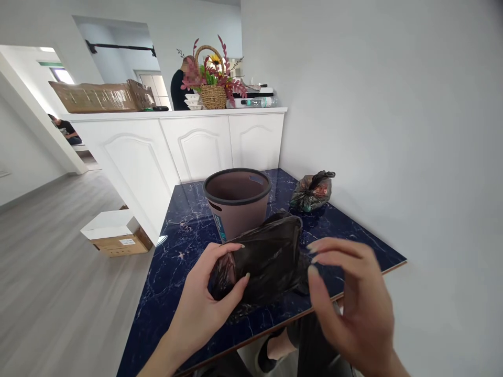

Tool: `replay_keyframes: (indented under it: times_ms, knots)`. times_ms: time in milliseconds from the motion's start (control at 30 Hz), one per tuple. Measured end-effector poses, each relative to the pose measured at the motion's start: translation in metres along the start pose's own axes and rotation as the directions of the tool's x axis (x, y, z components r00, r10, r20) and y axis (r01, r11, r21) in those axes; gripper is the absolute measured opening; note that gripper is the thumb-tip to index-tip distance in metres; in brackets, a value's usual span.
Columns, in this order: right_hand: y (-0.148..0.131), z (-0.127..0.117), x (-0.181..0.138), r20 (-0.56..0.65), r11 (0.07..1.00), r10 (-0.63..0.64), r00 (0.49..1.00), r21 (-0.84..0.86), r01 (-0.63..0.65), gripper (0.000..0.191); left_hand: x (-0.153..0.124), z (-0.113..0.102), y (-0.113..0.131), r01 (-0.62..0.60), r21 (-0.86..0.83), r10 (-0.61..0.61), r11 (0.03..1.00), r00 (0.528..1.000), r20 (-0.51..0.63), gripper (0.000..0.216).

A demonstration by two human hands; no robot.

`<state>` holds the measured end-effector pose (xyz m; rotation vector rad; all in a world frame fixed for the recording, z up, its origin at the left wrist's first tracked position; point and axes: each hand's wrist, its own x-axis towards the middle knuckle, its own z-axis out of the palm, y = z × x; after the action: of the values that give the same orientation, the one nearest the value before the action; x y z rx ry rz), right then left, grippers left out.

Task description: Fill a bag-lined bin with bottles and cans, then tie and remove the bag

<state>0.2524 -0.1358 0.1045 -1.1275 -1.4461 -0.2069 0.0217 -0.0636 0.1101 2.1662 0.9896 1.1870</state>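
Note:
A black plastic garbage bag, folded into a bundle, is in my left hand, with the thumb in front and the fingers over its upper left edge. To the right of the bag is my right hand, its fingers curved and the thumb tip a little apart from them; nothing shows between them. Behind the bundle stands a brownish-mauve trash bin with a dark rim, its lower front hidden by the bag. A knotted, filled black plastic bag lies at the right rear, near the wall.
The dark blue marbled tabletop meets a white cabinet at the back. On the cabinet are a cardboard box, a flower basket and a plastic bottle. Another box is on the floor; a person is beyond.

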Motion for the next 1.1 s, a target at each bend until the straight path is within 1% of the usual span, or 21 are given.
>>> replay_keyframes:
  times_ms: [33, 67, 133, 167, 200, 233, 367, 400, 433, 500, 567, 600, 700, 733, 767, 833, 900, 967, 1000, 1067, 1100]
  knots:
    - [-0.007, 0.001, 0.003, 0.115, 0.993, -0.104, 0.988, 0.065, 0.097, 0.032, 0.001, -0.002, 0.002, -0.013, 0.0, 0.013, 1.0, 1.0, 0.003, 0.034]
    - [-0.012, 0.003, 0.007, 0.234, 0.976, -0.207, 0.95, 0.121, 0.183, 0.038, 0.001, -0.005, 0.004, -0.023, -0.001, 0.023, 1.0, 1.0, 0.003, 0.034]
    - [-0.017, 0.009, 0.014, 0.419, 0.934, -0.356, 0.835, 0.15, 0.323, 0.043, 0.003, -0.009, 0.009, -0.024, -0.001, 0.024, 1.0, 1.0, -0.007, 0.032]
    - [-0.017, 0.012, 0.016, 0.486, 0.918, -0.388, 0.784, 0.126, 0.376, 0.042, 0.003, -0.011, 0.011, -0.015, 0.002, 0.015, 1.0, 1.0, -0.019, 0.031]
    - [-0.015, 0.015, 0.017, 0.538, 0.906, -0.391, 0.746, 0.085, 0.414, 0.042, 0.003, -0.014, 0.014, -0.002, 0.007, 0.002, 1.0, 0.999, -0.037, 0.03]
    - [-0.011, 0.016, 0.017, 0.583, 0.9, -0.371, 0.723, 0.034, 0.435, 0.044, 0.002, -0.016, 0.016, 0.013, 0.016, -0.012, 1.0, 0.998, -0.062, 0.028]
    - [0.004, 0.014, 0.009, 0.716, 0.894, -0.188, 0.672, -0.158, 0.419, 0.065, -0.001, -0.023, 0.022, 0.05, 0.102, -0.032, 0.994, 0.986, -0.166, 0.024]
    - [0.007, 0.011, 0.006, 0.736, 0.887, -0.148, 0.66, -0.196, 0.418, 0.068, -0.002, -0.025, 0.024, 0.043, 0.133, -0.017, 0.99, 0.981, -0.191, 0.024]
    - [0.01, 0.009, 0.003, 0.748, 0.875, -0.111, 0.654, -0.238, 0.421, 0.067, -0.003, -0.026, 0.025, 0.032, 0.163, 0.004, 0.986, 0.977, -0.214, 0.024]
    - [0.016, 0.004, -0.002, 0.751, 0.839, -0.052, 0.658, -0.325, 0.437, 0.053, -0.005, -0.029, 0.027, 0.004, 0.217, 0.053, 0.976, 0.966, -0.255, 0.025]
    - [0.022, -0.001, -0.006, 0.736, 0.81, -0.017, 0.677, -0.387, 0.441, 0.041, -0.007, -0.03, 0.028, -0.024, 0.263, 0.099, 0.965, 0.956, -0.274, 0.028]
    - [0.026, -0.003, -0.007, 0.726, 0.805, -0.008, 0.688, -0.403, 0.435, 0.044, -0.008, -0.031, 0.03, -0.038, 0.279, 0.118, 0.96, 0.954, -0.277, 0.029]
    - [0.041, -0.009, -0.011, 0.705, 0.817, 0.002, 0.71, -0.41, 0.405, 0.077, -0.011, -0.031, 0.034, -0.084, 0.299, 0.17, 0.951, 0.947, -0.274, 0.031]
    - [0.046, -0.012, -0.012, 0.695, 0.818, 0.002, 0.719, -0.415, 0.399, 0.085, -0.012, -0.031, 0.036, -0.104, 0.296, 0.189, 0.95, 0.943, -0.273, 0.032]
    - [0.05, -0.015, -0.013, 0.682, 0.813, 0.0, 0.732, -0.426, 0.397, 0.089, -0.013, -0.031, 0.038, -0.126, 0.29, 0.208, 0.949, 0.939, -0.274, 0.034]
    - [0.053, -0.021, -0.014, 0.654, 0.788, -0.015, 0.756, -0.458, 0.412, 0.085, -0.015, -0.029, 0.043, -0.163, 0.282, 0.246, 0.946, 0.924, -0.291, 0.04]
    - [0.047, -0.027, -0.014, 0.617, 0.754, -0.041, 0.786, -0.497, 0.43, 0.069, -0.017, -0.027, 0.048, -0.173, 0.277, 0.259, 0.945, 0.912, -0.317, 0.045]
    - [0.03, -0.032, -0.011, 0.575, 0.74, -0.066, 0.815, -0.52, 0.426, 0.05, -0.018, -0.025, 0.054, -0.167, 0.266, 0.252, 0.949, 0.911, -0.326, 0.044]
    - [0.019, -0.034, -0.009, 0.555, 0.746, -0.08, 0.828, -0.517, 0.419, 0.045, -0.018, -0.025, 0.057, -0.161, 0.25, 0.238, 0.955, 0.918, -0.317, 0.042]
    - [-0.004, -0.035, -0.003, 0.521, 0.789, -0.133, 0.843, -0.459, 0.408, 0.048, -0.018, -0.024, 0.063, -0.146, 0.197, 0.197, 0.969, 0.941, -0.275, 0.037]
    - [-0.014, -0.032, 0.0, 0.525, 0.826, -0.152, 0.837, -0.397, 0.399, 0.052, -0.018, -0.023, 0.066, -0.135, 0.163, 0.174, 0.977, 0.952, -0.254, 0.035]
